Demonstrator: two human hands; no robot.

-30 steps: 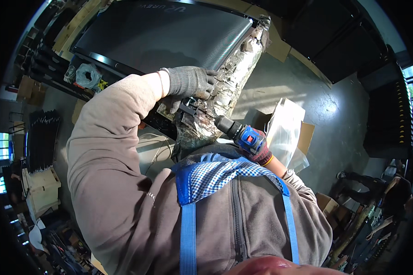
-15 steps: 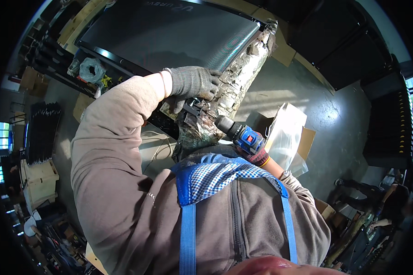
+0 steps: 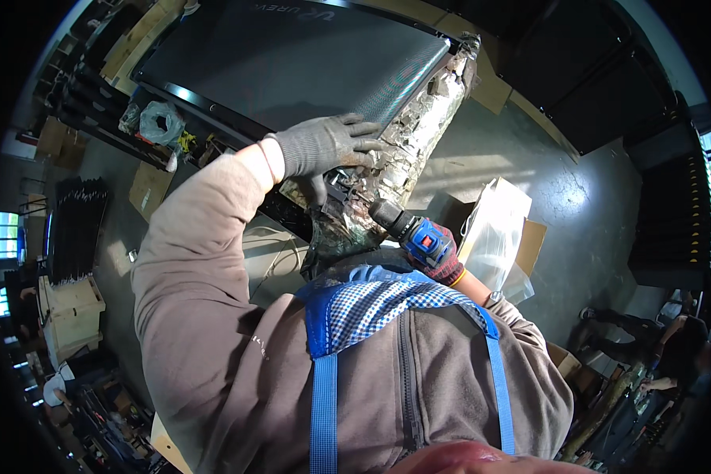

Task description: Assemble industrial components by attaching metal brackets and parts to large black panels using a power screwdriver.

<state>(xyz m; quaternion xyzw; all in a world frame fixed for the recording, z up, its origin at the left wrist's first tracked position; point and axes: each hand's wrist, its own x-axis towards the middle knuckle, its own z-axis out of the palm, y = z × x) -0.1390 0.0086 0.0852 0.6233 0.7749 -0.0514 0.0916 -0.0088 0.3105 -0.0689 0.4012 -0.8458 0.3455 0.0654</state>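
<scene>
My left hand point(image 3: 324, 150), in a dark grey knit glove, has its fingers stretched out and spread over the near right corner of a large flat black panel point(image 3: 292, 67). Under and beside its fingertips is a small dark part point(image 3: 338, 183), mostly hidden by the hand. A blue and black cordless drill point(image 3: 407, 229) is gripped in my right hand point(image 3: 448, 261), which wears a dark glove with a red and yellow cuff. Its chuck points up and left, close to a bench edge wrapped in worn, crinkled silvery covering point(image 3: 419, 146).
Right of the bench stands an opened cardboard box point(image 3: 529, 245) with clear plastic sheeting. A roll of clear plastic point(image 3: 159, 121) lies by the panel's left side. Stacked dark panels point(image 3: 667, 205) are at the far right. Another person point(image 3: 675, 347) is at the lower right.
The fingers of my left hand have gone from curled around the dark part to stretched out and spread. My right hand with the drill has hardly moved.
</scene>
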